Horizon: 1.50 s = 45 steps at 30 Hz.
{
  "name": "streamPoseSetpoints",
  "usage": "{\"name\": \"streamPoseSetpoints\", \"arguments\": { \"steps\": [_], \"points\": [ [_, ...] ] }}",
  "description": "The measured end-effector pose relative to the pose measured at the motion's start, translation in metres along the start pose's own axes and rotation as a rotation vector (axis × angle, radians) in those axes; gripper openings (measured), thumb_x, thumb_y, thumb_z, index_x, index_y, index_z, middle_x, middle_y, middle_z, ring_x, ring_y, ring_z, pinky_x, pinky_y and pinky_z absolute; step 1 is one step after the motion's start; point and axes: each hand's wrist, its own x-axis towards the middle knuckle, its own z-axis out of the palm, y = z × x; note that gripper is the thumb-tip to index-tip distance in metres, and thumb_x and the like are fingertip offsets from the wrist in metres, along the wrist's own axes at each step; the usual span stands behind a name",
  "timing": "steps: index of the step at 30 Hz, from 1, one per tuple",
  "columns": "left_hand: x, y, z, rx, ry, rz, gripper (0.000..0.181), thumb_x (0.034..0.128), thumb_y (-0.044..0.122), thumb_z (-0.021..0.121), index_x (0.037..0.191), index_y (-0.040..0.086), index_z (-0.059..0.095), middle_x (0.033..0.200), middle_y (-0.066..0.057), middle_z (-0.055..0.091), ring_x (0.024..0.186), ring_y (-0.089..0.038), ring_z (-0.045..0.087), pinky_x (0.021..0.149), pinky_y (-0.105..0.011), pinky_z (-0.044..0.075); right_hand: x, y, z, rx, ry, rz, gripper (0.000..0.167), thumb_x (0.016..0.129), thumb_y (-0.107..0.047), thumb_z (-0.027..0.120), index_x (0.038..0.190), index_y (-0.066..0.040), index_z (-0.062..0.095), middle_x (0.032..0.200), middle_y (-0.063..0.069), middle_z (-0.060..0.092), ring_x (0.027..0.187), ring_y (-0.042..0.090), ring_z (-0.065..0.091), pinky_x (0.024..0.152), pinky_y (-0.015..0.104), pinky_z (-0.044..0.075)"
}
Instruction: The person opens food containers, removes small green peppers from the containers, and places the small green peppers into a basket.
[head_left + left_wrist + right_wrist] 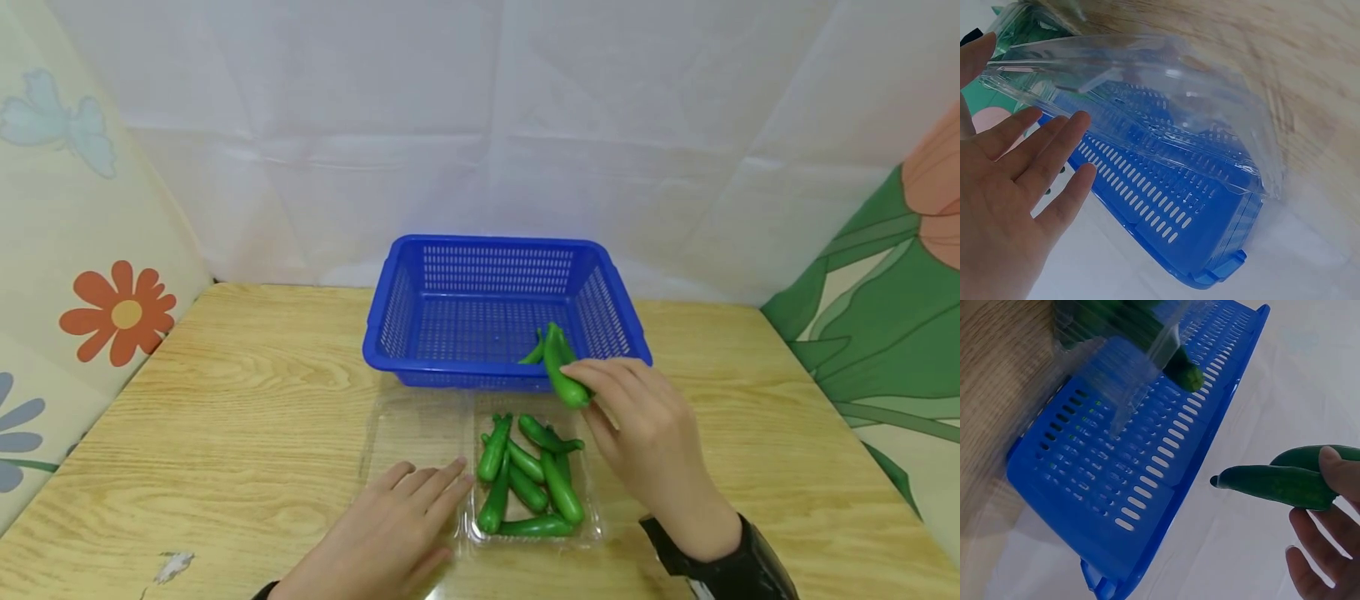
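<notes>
My right hand (pixel 648 421) pinches small green cucumbers (pixel 558 367) between thumb and fingers, above the front rim of the blue basket (pixel 397 364). Two of these cucumbers show in the right wrist view, side by side. Another green tip (pixel 533 354) appears just behind the basket's front rim. In front of the basket lies an opened clear plastic clamshell box (pixel 416 425). Its right half holds several more cucumbers (pixel 561 487). My left hand (pixel 397 521), fingers extended, is at the box's middle fold, left of those cucumbers; whether it presses down cannot be told.
The wooden table (pixel 247 400) reaches back to a white cloth (pixel 315 150). Floral-printed panels (pixel 112 225) stand on both sides. A chipped patch (pixel 174 567) marks the table's front left.
</notes>
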Motion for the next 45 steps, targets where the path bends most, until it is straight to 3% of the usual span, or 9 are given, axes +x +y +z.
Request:
{"name": "streamPoseSetpoints", "arguments": {
  "steps": [3, 6, 11, 19, 32, 45],
  "points": [
    [0.0, 0.0, 0.0, 0.0, -0.003, -0.001, 0.067, 0.0823, 0.043, 0.07, 0.137, 0.008, 0.055, 0.138, -0.008, 0.058, 0.119, -0.021, 0.058, 0.095, -0.039, 0.047, -0.001, 0.005, -0.001, 0.008, -0.044, 0.022, 0.023, 0.091, -0.009, 0.06, 0.11, -0.001, 0.071, 0.104, 0.013, 0.071, 0.09, 0.031, 0.065, 0.076, 0.044, 0.052],
    [0.0, 0.0, 0.0, 0.001, -0.002, 0.0, 0.067, 0.0821, 0.043, 0.07, 0.137, 0.008, 0.056, 0.138, -0.008, 0.058, 0.118, -0.021, 0.058, 0.094, -0.038, 0.047, -0.003, 0.009, 0.0, 0.012, -0.068, 0.042, 0.029, 0.081, 0.001, 0.067, 0.11, -0.001, 0.07, 0.105, 0.014, 0.071, 0.092, 0.032, 0.065, 0.08, 0.044, 0.051],
    [0.0, 0.0, 0.0, 0.0, -0.001, 0.002, 0.067, 0.0823, 0.043, 0.071, 0.137, 0.008, 0.056, 0.137, -0.008, 0.059, 0.118, -0.02, 0.058, 0.094, -0.038, 0.047, -0.006, 0.017, 0.003, 0.009, -0.086, 0.081, 0.034, 0.078, 0.01, 0.068, 0.111, -0.001, 0.07, 0.106, 0.014, 0.071, 0.094, 0.033, 0.064, 0.084, 0.045, 0.051],
    [0.001, 0.0, -0.001, -0.001, 0.001, 0.005, 0.066, 0.0828, 0.042, 0.07, 0.137, 0.007, 0.056, 0.137, -0.008, 0.058, 0.119, -0.02, 0.058, 0.095, -0.038, 0.047, -0.011, 0.027, 0.007, 0.003, -0.08, 0.096, 0.048, 0.069, 0.017, 0.077, 0.113, 0.0, 0.068, 0.103, 0.015, 0.069, 0.093, 0.031, 0.064, 0.079, 0.044, 0.053],
    [0.001, 0.0, -0.001, 0.012, -0.006, 0.004, 0.067, 0.0829, 0.043, 0.07, 0.138, 0.007, 0.055, 0.138, -0.007, 0.058, 0.12, -0.02, 0.058, 0.095, -0.038, 0.047, -0.014, 0.037, 0.003, -0.023, -0.144, 0.185, 0.047, 0.071, 0.017, 0.077, 0.114, 0.001, 0.066, 0.11, 0.017, 0.068, 0.1, 0.032, 0.062, 0.084, 0.045, 0.052],
    [0.0, 0.0, 0.0, 0.011, -0.006, 0.001, 0.067, 0.0831, 0.043, 0.069, 0.138, 0.007, 0.055, 0.138, -0.007, 0.058, 0.12, -0.019, 0.057, 0.095, -0.038, 0.046, -0.017, 0.045, 0.005, -0.086, -0.173, 0.214, 0.043, 0.072, 0.014, 0.078, 0.112, 0.003, 0.068, 0.111, 0.02, 0.068, 0.099, 0.036, 0.063, 0.083, 0.049, 0.052]
  ]
}}
